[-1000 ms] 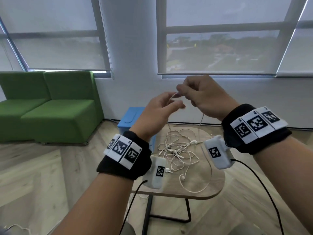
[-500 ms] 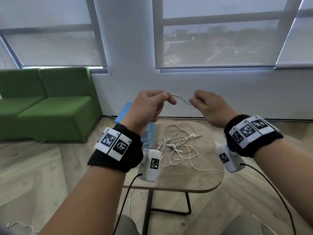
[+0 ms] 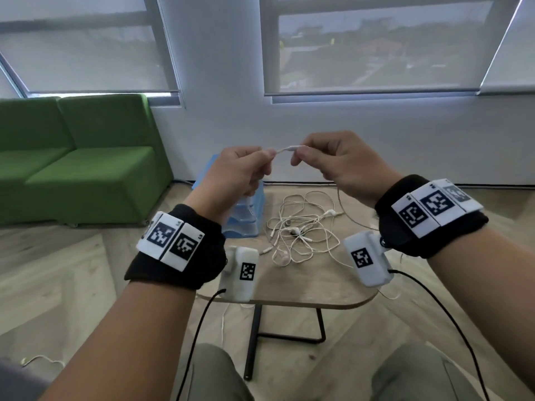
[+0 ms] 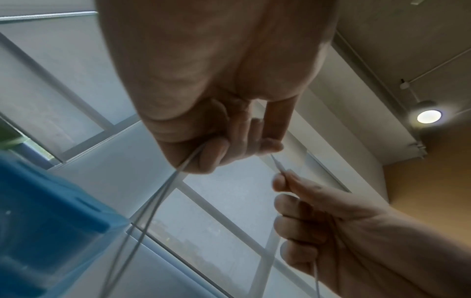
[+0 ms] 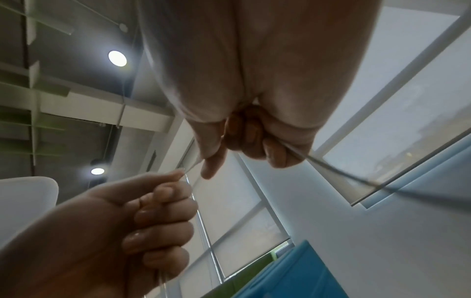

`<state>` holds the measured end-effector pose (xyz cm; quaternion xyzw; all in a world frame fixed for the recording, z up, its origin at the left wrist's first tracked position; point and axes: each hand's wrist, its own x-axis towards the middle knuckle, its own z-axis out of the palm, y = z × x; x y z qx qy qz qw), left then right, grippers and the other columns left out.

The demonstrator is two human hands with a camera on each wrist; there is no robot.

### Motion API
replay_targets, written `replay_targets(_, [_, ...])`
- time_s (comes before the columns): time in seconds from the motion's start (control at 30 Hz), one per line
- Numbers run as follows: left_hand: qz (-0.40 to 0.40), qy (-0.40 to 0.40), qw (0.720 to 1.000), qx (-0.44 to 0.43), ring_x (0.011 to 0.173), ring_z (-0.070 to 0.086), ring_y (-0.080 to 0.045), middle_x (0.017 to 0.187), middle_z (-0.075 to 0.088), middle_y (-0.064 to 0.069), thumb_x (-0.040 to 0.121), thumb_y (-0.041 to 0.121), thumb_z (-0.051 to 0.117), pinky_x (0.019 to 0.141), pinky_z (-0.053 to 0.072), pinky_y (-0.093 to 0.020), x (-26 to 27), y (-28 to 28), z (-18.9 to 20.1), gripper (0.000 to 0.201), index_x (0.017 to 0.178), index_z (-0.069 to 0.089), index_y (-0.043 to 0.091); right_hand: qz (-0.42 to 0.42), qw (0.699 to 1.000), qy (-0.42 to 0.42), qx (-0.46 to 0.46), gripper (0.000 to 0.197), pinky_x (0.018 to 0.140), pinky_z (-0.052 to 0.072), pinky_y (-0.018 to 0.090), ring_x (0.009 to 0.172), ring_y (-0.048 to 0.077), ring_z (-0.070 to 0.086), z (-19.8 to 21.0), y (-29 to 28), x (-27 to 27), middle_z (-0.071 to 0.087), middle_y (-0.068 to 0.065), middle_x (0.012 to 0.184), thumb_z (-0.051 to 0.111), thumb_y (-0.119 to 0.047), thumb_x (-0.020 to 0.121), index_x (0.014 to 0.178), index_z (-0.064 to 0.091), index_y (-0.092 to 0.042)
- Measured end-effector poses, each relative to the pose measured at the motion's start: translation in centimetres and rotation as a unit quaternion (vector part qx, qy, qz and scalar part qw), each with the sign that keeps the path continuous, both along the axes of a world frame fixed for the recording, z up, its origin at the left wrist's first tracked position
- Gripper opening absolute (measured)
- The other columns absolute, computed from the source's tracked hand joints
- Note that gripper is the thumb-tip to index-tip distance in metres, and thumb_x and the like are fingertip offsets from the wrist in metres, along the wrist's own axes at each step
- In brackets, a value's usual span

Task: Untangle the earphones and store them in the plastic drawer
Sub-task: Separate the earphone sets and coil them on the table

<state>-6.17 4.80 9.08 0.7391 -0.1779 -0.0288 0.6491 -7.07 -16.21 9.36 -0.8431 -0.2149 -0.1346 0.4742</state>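
Left hand [image 3: 240,175] and right hand [image 3: 341,163] each pinch one short stretch of earphones [image 3: 301,233] cable, raised between them above the desk [image 3: 304,287]. The remaining tangle lies on the desk below, just beside the plastic drawer [image 3: 246,218].

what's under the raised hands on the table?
A tangled pile of white earphones lies on the wooden table; the blue plastic drawer sits beside it, partly hidden by the left hand.
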Motion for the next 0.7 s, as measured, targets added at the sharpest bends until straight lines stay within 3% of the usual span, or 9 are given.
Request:
replay_targets(0.07, [-0.019, 0.031, 0.999, -0.023, 0.050, 0.016, -0.011, 0.055, 0.025, 0.005, 0.105, 0.021, 0.053, 0.045, 0.013, -0.022, -0.3, 0.2, -0.6, 0.038, 0.067, 0.052, 0.016, -0.032, 0.999, 0.013, -0.002, 0.024, 0.048, 0.026, 0.012, 0.046, 0.004, 0.030, -0.8, -0.4, 0.2, 0.037, -0.015, 0.050, 0.058, -0.019, 0.103, 0.091, 0.073, -0.004])
replay_targets(0.13, [-0.021, 0.047, 0.999, -0.013, 0.048, 0.014, -0.010, 0.053, 0.022, 0.007, 0.105, 0.021, 0.051, 0.046, 0.010, -0.024, -0.6, 0.2, -1.0, 0.041, 0.065, 0.051, 0.016, -0.034, 0.999, 0.031, -0.027, 0.024, 0.059, 0.037, 0.014, 0.053, 0.000, 0.044, -1.8, -0.8, 0.3, 0.052, -0.015, 0.053, 0.060, -0.018, 0.102, 0.088, 0.074, -0.005])
replay_targets(0.23, [-0.001, 0.047, 0.999, 0.021, 0.045, 0.017, -0.008, 0.050, 0.024, 0.009, 0.105, 0.023, 0.051, 0.042, 0.017, -0.019, -0.6, 0.5, -1.4, 0.045, 0.061, 0.052, 0.015, -0.020, 0.993, 0.059, -0.099, 0.026, 0.074, 0.044, 0.037, 0.072, 0.025, 0.055, -3.6, -1.5, 0.5, 0.065, 0.020, 0.078, 0.060, -0.037, 0.095, 0.079, 0.074, -0.021])
replay_targets(0.3, [-0.002, 0.066, 0.998, -0.001, 0.044, 0.017, -0.008, 0.048, 0.024, 0.010, 0.105, 0.024, 0.052, 0.041, 0.018, -0.019, -0.5, 0.8, -1.5, 0.045, 0.062, 0.051, 0.015, -0.039, 0.988, 0.070, -0.135, 0.028, 0.067, 0.041, 0.042, 0.065, 0.023, 0.049, -4.4, -2.0, 0.5, 0.058, 0.016, 0.070, 0.060, -0.040, 0.094, 0.076, 0.072, -0.023])
replay_targets(0.4, [-0.033, 0.096, 0.992, -0.080, 0.043, 0.016, -0.007, 0.051, 0.021, 0.010, 0.107, 0.024, 0.046, 0.043, 0.014, -0.021, -0.5, 0.8, -1.4, 0.035, 0.080, 0.064, 0.009, -0.046, 0.976, 0.089, -0.196, 0.029, 0.063, 0.038, 0.033, 0.056, 0.009, 0.042, -5.1, -1.9, 0.0, 0.048, -0.007, 0.059, 0.060, -0.033, 0.099, 0.074, 0.069, -0.022])
replay_targets(0.47, [-0.040, 0.105, 0.986, -0.125, 0.043, 0.016, -0.006, 0.056, 0.023, 0.008, 0.107, 0.021, 0.043, 0.045, 0.012, -0.023, -0.4, 0.6, -1.4, 0.033, 0.108, 0.069, 0.002, -0.028, 0.957, 0.099, -0.270, 0.029, 0.067, 0.046, 0.036, 0.062, 0.010, 0.050, -5.6, -1.2, -0.5, 0.055, -0.009, 0.063, 0.056, -0.042, 0.097, 0.075, 0.067, -0.028])
replay_targets(0.53, [-0.023, 0.123, 0.974, -0.190, 0.042, 0.021, -0.005, 0.060, 0.033, 0.006, 0.107, 0.018, 0.041, 0.043, 0.016, -0.021, -0.2, 0.5, -1.7, 0.036, 0.130, 0.061, -0.002, 0.012, 0.945, 0.116, -0.306, 0.028, 0.070, 0.047, 0.031, 0.064, 0.005, 0.051, -5.6, -0.5, -1.4, 0.057, -0.012, 0.067, 0.055, -0.041, 0.098, 0.077, 0.068, -0.029])
replay_targets(0.6, [0.017, 0.137, 0.958, -0.252, 0.041, 0.027, -0.005, 0.064, 0.047, 0.003, 0.108, 0.015, 0.039, 0.042, 0.020, -0.019, 0.1, 0.7, -2.1, 0.038, 0.139, 0.052, -0.003, 0.060, 0.937, 0.149, -0.310, 0.026, 0.061, 0.038, 0.014, 0.060, 0.002, 0.046, -5.1, 0.0, -2.4, 0.052, -0.012, 0.063, 0.057, -0.031, 0.101, 0.080, 0.071, -0.023])
replay_targets(0.7, [0.070, 0.128, 0.955, -0.257, 0.043, 0.042, -0.007, 0.070, 0.065, -0.002, 0.110, 0.013, 0.039, 0.043, 0.034, -0.018, 0.0, 0.9, -2.5, 0.035, 0.138, 0.051, -0.005, 0.117, 0.935, 0.166, -0.290, 0.025, 0.061, 0.036, 0.014, 0.059, 0.003, 0.042, -4.4, 0.3, -3.4, 0.048, -0.013, 0.063, 0.058, -0.025, 0.102, 0.081, 0.072, -0.018])
